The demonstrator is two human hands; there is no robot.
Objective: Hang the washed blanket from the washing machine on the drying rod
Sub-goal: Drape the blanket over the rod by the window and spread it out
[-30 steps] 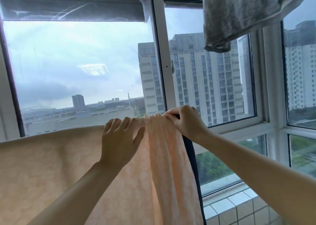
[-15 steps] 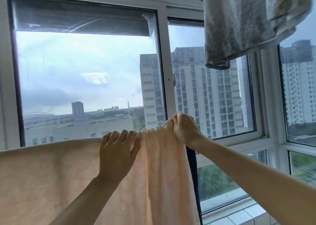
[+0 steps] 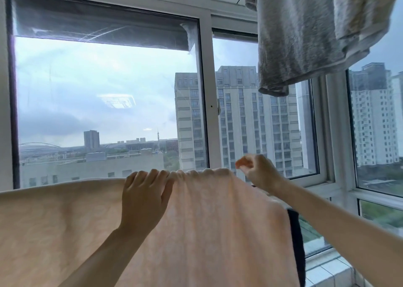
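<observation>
The left hand (image 3: 145,199) reaches up to the top edge of the peach blanket (image 3: 218,221), its fingers (image 3: 152,174) curled over the far side of that edge and the thumb pressed to the near side, so the cloth is gripped between them. Just to the right of these fingers the top edge is bunched into small gathers, and from there the blanket hangs straight down below both hands, spreading far to the left of the left fingers in a smooth sheet. The drying rod it hangs over is hidden under the cloth. The right hand (image 3: 261,175) is raised just past the right end of the gathered edge, its fingers (image 3: 242,163) curled in towards the thumb and lit orange against the light; the hand is blurred, and whether it has any cloth pinched cannot be told. Below the right forearm, beside the blanket's right edge, a narrow dark cloth (image 3: 295,238) hangs down. High above the right fingers a grey towel (image 3: 294,35) hangs in folds. Beyond both hands stands a white window frame (image 3: 206,103), with a tall pale tower block (image 3: 239,116) outside, and low down to the right of the right arm lies a white tiled ledge (image 3: 327,271)
</observation>
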